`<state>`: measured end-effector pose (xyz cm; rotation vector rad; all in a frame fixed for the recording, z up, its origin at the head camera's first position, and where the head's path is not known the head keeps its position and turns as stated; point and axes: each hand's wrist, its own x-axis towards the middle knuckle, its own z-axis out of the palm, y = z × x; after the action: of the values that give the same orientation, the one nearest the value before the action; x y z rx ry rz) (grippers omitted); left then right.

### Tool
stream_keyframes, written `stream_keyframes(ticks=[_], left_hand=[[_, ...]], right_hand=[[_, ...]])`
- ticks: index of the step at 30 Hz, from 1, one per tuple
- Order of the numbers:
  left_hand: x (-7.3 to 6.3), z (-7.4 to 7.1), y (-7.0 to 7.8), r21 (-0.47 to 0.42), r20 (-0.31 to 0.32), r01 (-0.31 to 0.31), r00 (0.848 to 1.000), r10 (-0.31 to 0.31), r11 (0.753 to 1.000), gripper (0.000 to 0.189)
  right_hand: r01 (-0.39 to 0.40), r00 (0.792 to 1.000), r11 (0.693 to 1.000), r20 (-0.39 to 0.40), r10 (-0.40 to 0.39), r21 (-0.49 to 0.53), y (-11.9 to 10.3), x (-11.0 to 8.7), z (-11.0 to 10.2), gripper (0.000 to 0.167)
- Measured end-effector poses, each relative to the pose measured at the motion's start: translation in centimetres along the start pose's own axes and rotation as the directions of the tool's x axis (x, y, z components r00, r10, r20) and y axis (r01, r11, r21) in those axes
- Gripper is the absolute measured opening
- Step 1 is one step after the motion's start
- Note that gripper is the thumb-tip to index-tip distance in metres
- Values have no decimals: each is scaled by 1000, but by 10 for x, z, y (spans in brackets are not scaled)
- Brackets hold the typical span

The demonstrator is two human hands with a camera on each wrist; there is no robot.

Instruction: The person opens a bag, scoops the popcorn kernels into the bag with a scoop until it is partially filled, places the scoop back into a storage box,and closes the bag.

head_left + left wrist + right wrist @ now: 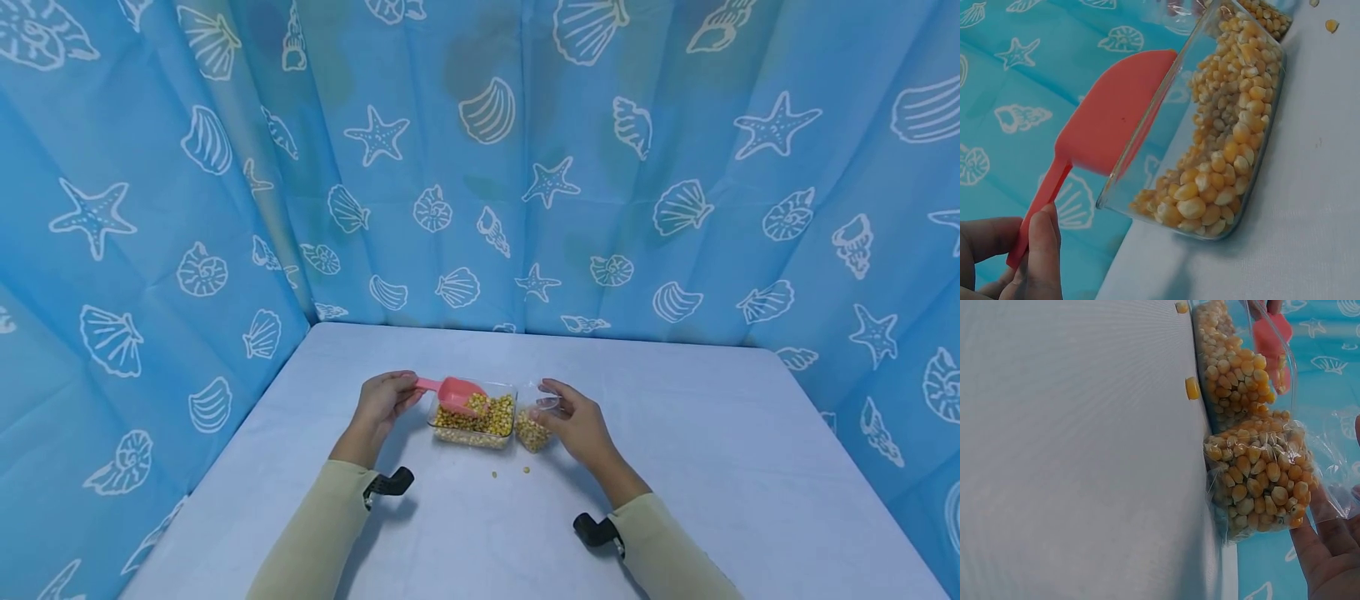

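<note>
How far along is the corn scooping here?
Done: the plastic bag, held by the right hand, already has corn in its bottom. In hand: the left hand dips the pink scoop into the clear container. Left: the container is mostly full; two kernels lie spilled.

Your right hand holds a clear bag of corn upright on the table, touching the tub of corn; one kernel lies loose beside the tub.

Clear glossy plastic container, matt pink plastic scoop.
</note>
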<state>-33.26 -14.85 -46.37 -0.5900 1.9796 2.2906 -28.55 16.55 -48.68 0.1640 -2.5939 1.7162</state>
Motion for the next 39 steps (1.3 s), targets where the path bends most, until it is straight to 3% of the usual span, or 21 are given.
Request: stream_keyframes(ticks=[23,31,39], left_hand=[[-10,16,14,-88,47,-31,998,35,996,35],[-16,26,20,-131,51,-74,995,81,989,31],[-17,32,15,-152,79,-131,986,144,980,29]], right_hand=[[-24,1000,1000,3,24,-10,-2,1,2,63],[-20,1000,1000,0,20,-9,-2,2,3,63],[21,1000,1000,3,-21,-6,-2,-1,3,63]])
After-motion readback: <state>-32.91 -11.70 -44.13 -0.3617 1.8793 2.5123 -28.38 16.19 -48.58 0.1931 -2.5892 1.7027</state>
